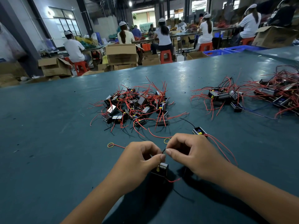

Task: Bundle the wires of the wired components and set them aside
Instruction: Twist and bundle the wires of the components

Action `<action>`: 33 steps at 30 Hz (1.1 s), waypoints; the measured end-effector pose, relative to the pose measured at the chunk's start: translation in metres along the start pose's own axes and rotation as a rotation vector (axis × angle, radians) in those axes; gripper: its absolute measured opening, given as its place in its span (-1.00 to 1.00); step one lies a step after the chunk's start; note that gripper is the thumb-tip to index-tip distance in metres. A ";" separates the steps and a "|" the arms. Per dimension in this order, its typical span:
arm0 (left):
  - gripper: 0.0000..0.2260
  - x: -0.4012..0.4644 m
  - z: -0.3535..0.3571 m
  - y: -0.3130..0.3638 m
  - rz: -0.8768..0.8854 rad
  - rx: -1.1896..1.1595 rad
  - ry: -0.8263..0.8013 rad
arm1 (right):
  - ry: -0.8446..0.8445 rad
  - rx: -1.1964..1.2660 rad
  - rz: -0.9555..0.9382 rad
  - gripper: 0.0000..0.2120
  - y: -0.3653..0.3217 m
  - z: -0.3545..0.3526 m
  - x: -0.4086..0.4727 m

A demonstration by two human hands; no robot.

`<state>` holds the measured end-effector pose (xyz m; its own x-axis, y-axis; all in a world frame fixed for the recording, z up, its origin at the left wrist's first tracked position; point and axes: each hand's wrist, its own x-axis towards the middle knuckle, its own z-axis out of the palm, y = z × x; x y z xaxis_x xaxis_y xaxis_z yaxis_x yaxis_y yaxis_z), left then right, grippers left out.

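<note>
A: Surroundings first. Teal table [48, 143]; main pile of wired components [135, 105] at 12 o'clock from the hands, red and black leads tangled and splaying in all directions. A second, smaller cluster [224, 96] at 1 o'clock, and a third heap [281, 92] at 2 o'clock, cut by the frame edge.

B: Anything near the hands?

A: One lone component [199, 131] just beyond the right hand [194, 157] at 1 o'clock, its red leads running back beside the right wrist. Two yellow rubber bands: one [110, 145] at 10 o'clock from the left hand [137, 160], a red wire end lying in it; another [166, 140] at 12 o'clock, partly hidden by the right hand's fingers.

B: Hands?

A: Both curled. Thumb and forefinger of each pinch a thin black wire [163, 150] where the two hands meet. The component being worked [160, 169] hangs or sits just below the left thumb, at 6 o'clock from the pinch; whether it touches the table, cannot tell. A red lead end [174, 180] sticks out under it.

B: Counts?

A: Piles: three. Loose singles: two, counting the one in hand. Bands: two visible. Units within the piles are too tangled to count.

B: Background?

A: Seated workers in white caps, red stools [165, 56], cardboard boxes [121, 54], blue crates [226, 50] beyond the table's far edge.
</note>
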<state>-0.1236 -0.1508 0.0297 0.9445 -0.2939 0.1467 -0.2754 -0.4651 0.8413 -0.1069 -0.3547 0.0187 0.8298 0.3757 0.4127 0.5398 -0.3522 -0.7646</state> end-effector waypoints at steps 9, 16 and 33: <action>-0.91 -0.002 -0.008 -0.002 0.028 0.215 0.124 | -0.008 0.079 0.145 -0.94 0.011 -0.004 0.006; -0.98 -0.004 -0.010 0.002 0.183 0.217 0.065 | -0.001 0.042 0.137 -0.95 0.010 -0.017 0.008; -0.96 -0.001 -0.015 -0.003 0.224 0.266 -0.075 | -0.194 -0.145 -0.076 -0.94 0.008 -0.029 0.006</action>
<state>-0.1210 -0.1372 0.0350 0.8423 -0.4693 0.2651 -0.5204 -0.5801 0.6266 -0.0935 -0.3796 0.0296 0.7508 0.5583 0.3529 0.6258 -0.4306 -0.6503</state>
